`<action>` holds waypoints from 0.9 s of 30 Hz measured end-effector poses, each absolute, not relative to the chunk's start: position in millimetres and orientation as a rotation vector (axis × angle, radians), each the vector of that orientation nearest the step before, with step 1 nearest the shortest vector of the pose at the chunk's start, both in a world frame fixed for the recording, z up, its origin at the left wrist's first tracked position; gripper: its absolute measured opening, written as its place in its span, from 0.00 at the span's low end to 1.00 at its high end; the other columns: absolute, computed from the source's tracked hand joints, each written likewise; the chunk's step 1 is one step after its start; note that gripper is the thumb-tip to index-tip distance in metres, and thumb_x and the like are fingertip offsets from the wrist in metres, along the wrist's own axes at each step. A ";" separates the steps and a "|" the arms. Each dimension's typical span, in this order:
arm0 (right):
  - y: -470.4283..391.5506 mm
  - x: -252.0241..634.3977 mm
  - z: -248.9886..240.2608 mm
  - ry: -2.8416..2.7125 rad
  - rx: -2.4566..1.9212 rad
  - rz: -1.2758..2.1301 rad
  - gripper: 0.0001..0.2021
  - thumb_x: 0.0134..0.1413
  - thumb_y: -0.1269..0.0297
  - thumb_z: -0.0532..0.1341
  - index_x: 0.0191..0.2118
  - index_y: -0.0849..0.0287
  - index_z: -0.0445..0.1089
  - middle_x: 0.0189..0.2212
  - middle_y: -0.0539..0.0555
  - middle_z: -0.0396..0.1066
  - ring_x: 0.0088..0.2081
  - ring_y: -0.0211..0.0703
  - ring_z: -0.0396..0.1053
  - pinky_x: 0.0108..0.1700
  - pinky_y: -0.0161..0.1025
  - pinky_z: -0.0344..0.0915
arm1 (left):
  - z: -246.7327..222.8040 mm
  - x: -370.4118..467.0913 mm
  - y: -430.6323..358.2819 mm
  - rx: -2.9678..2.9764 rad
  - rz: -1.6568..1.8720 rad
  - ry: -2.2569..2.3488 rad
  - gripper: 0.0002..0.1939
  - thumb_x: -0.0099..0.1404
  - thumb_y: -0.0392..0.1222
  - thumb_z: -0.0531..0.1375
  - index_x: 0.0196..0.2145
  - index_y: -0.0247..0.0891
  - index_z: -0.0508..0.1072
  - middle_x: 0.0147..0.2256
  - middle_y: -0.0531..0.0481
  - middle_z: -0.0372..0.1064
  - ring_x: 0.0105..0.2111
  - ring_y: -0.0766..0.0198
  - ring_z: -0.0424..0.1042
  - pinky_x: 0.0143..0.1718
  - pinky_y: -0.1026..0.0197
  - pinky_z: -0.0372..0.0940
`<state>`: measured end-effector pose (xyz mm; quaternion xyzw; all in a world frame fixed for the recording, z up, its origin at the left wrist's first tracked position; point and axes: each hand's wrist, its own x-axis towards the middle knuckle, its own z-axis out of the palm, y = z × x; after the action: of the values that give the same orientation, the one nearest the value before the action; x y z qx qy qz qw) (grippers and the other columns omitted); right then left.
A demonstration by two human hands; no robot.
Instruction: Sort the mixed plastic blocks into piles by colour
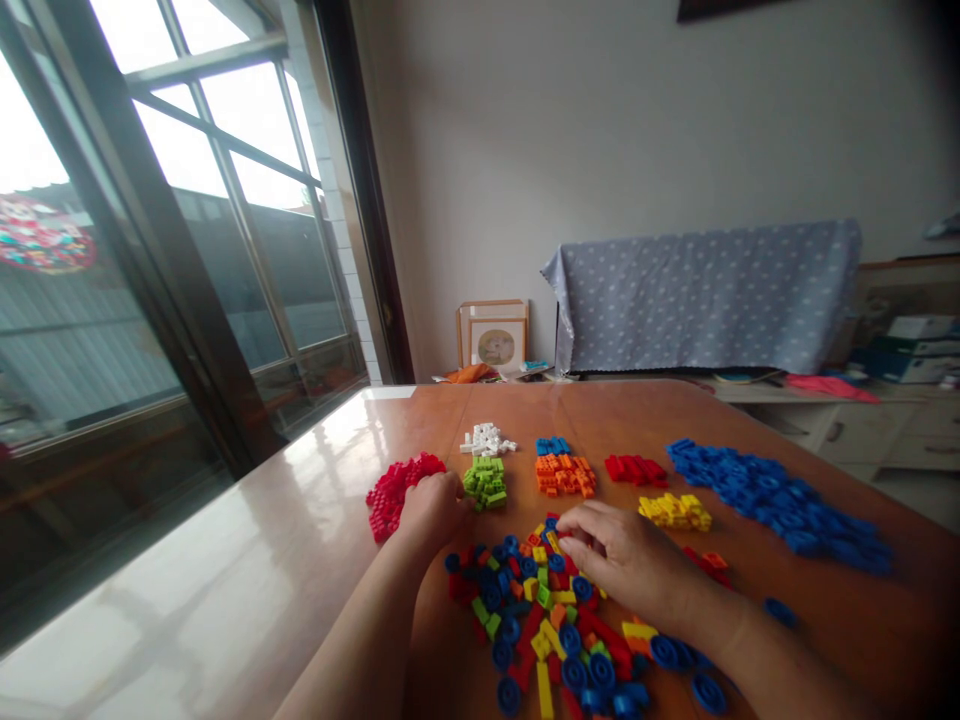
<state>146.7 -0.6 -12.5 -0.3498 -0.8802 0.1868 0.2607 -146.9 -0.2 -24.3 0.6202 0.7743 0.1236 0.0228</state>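
Observation:
My left hand (436,508) reaches between the pile of pinkish-red pieces (397,488) and the pile of lime-green bricks (486,484). Its fingers curl down beside the green bricks, and their tips are hidden. Over the upper right of a mixed heap of toy bricks (541,592) is my right hand (626,555). Its fingers are bent in toward the thumb, and what they hold, if anything, is too small to make out. The heap mixes red, yellow, green, orange and blue bricks with round blue pieces (570,638).
Sorted piles stand farther back on the wooden table (315,540): white bricks (486,440), blue bricks (553,446), orange bricks (565,475), red bricks (635,470) and yellow bricks (675,512). A long pile of blue pieces (780,500) spreads along the right. Windows flank the left.

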 end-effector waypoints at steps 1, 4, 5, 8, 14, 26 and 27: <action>-1.0 146.7 -11.9 -2.387 -0.948 0.512 0.06 0.61 0.65 0.58 0.38 0.54 0.73 0.33 0.50 0.73 0.33 0.40 0.70 0.37 0.35 0.62 | -23.6 -147.1 -0.6 1.915 0.373 2.403 0.09 0.60 0.49 0.62 0.33 0.41 0.76 0.36 0.46 0.76 0.37 0.54 0.73 0.35 0.60 0.57; -2.3 146.6 -10.5 -2.389 -0.947 0.519 0.06 0.61 0.65 0.58 0.38 0.54 0.73 0.33 0.50 0.73 0.33 0.40 0.70 0.37 0.35 0.61 | -23.3 -148.6 -0.9 1.881 0.347 2.431 0.09 0.60 0.49 0.61 0.32 0.41 0.75 0.35 0.47 0.77 0.37 0.54 0.73 0.36 0.60 0.57; -2.5 146.6 -10.2 -2.388 -0.947 0.518 0.06 0.61 0.65 0.58 0.38 0.54 0.73 0.32 0.49 0.73 0.33 0.40 0.70 0.36 0.35 0.61 | -23.7 -149.0 -0.8 1.870 0.345 2.437 0.10 0.60 0.49 0.61 0.31 0.41 0.75 0.35 0.46 0.77 0.37 0.54 0.73 0.36 0.60 0.57; -2.3 146.5 -10.2 -2.387 -0.947 0.521 0.06 0.62 0.65 0.58 0.38 0.54 0.73 0.33 0.49 0.73 0.34 0.39 0.70 0.37 0.35 0.61 | -24.6 -149.5 -0.4 1.869 0.351 2.424 0.11 0.60 0.51 0.61 0.32 0.41 0.76 0.35 0.46 0.77 0.37 0.54 0.73 0.36 0.60 0.56; -2.0 146.7 -10.8 -2.397 -0.944 0.542 0.07 0.62 0.64 0.58 0.38 0.55 0.74 0.33 0.50 0.72 0.33 0.39 0.69 0.36 0.35 0.60 | -23.4 -147.2 0.6 1.907 0.354 2.402 0.14 0.62 0.54 0.60 0.33 0.41 0.76 0.36 0.46 0.77 0.38 0.54 0.73 0.37 0.60 0.56; -0.5 147.2 -12.9 -2.384 -0.957 0.528 0.06 0.62 0.64 0.58 0.39 0.54 0.73 0.33 0.49 0.73 0.34 0.39 0.70 0.38 0.35 0.60 | -24.6 -148.4 1.6 1.936 0.436 2.465 0.20 0.64 0.60 0.57 0.32 0.41 0.76 0.35 0.45 0.76 0.37 0.52 0.72 0.38 0.56 0.57; -0.7 147.3 -12.7 -2.384 -0.956 0.525 0.06 0.62 0.64 0.58 0.39 0.54 0.73 0.34 0.49 0.73 0.34 0.39 0.70 0.38 0.35 0.60 | -21.5 -146.6 -0.1 1.961 0.464 2.460 0.19 0.65 0.59 0.57 0.33 0.41 0.76 0.35 0.45 0.76 0.37 0.53 0.72 0.38 0.57 0.57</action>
<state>147.3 -0.7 -12.7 -0.3526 -0.8787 0.1936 0.2571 -146.6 -0.1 -21.5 0.6164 0.7735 0.1460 -0.0193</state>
